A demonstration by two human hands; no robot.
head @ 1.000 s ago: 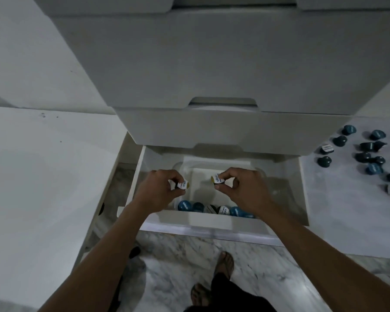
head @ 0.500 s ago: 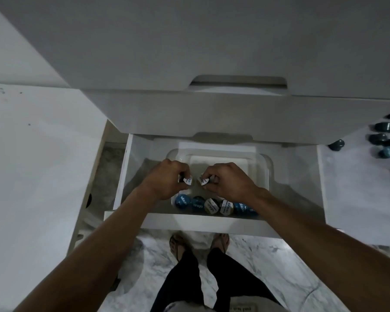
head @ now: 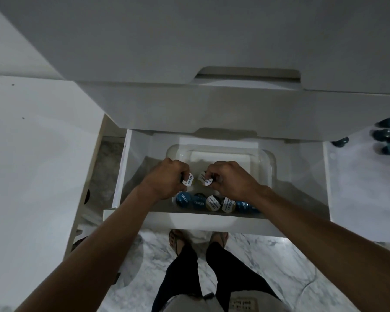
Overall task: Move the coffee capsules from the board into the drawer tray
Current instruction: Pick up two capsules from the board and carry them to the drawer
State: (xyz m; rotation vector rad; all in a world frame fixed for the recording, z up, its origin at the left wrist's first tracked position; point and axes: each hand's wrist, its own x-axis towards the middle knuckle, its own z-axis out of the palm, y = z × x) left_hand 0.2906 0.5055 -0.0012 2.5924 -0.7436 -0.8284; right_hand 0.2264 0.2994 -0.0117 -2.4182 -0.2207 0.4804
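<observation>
Both my hands hang inside the open white drawer [head: 212,218], above a clear plastic tray [head: 269,161]. My left hand [head: 164,177] grips a coffee capsule with a white lid [head: 189,179]. My right hand [head: 231,179] grips another white-lidded capsule [head: 205,178]. The two capsules almost touch. A row of several capsules [head: 213,202], blue and white lidded, lies along the tray's near wall. More dark blue capsules [head: 388,141] lie on the white board [head: 365,199] at the right edge.
A shut drawer front [head: 212,109] overhangs the back of the open drawer. A white surface [head: 32,176] runs along the left. My legs and sandalled feet [head: 178,240] stand on marble floor below the drawer.
Both hands have come closer together and lower over the tray, each still holding its capsule. The camera has tilted down, so most board capsules slid out of view.
</observation>
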